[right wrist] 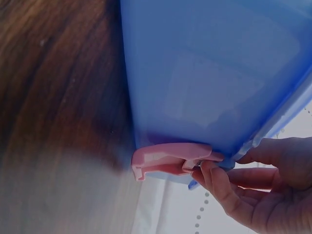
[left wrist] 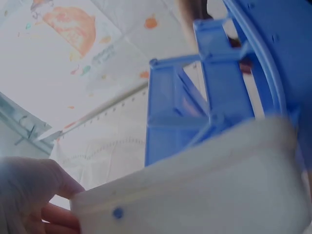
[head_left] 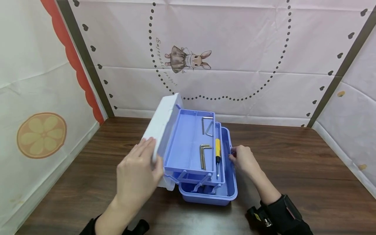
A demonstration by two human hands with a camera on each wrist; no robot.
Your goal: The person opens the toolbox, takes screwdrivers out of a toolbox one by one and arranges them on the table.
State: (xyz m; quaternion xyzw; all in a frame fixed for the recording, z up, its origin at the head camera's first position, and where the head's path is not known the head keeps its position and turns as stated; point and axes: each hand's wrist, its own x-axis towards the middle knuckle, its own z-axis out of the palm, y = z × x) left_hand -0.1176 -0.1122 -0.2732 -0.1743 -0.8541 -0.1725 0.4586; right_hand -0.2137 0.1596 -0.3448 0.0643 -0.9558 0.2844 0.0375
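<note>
A blue toolbox (head_left: 205, 198) stands open on the table, its stepped trays (head_left: 186, 137) raised and fanned out. My left hand (head_left: 138, 171) grips the near end of its white lid (head_left: 160, 117); in the left wrist view the thumb and fingers lie on either side of the lid's edge. At the box's right side, my right hand (head_left: 245, 160) pinches the rim, fingers against a pink latch (right wrist: 170, 157) that hangs outward. Hex keys (head_left: 202, 156) lie in the top tray, and a yellow-and-black screwdriver (head_left: 217, 148) lies in the tray below.
Under the box is a dark wood-grain table (head_left: 293, 163). White printed cloth walls (head_left: 235, 49) rise behind it and on both sides. A black wrist strap (head_left: 283, 212) with a device sits on the right forearm.
</note>
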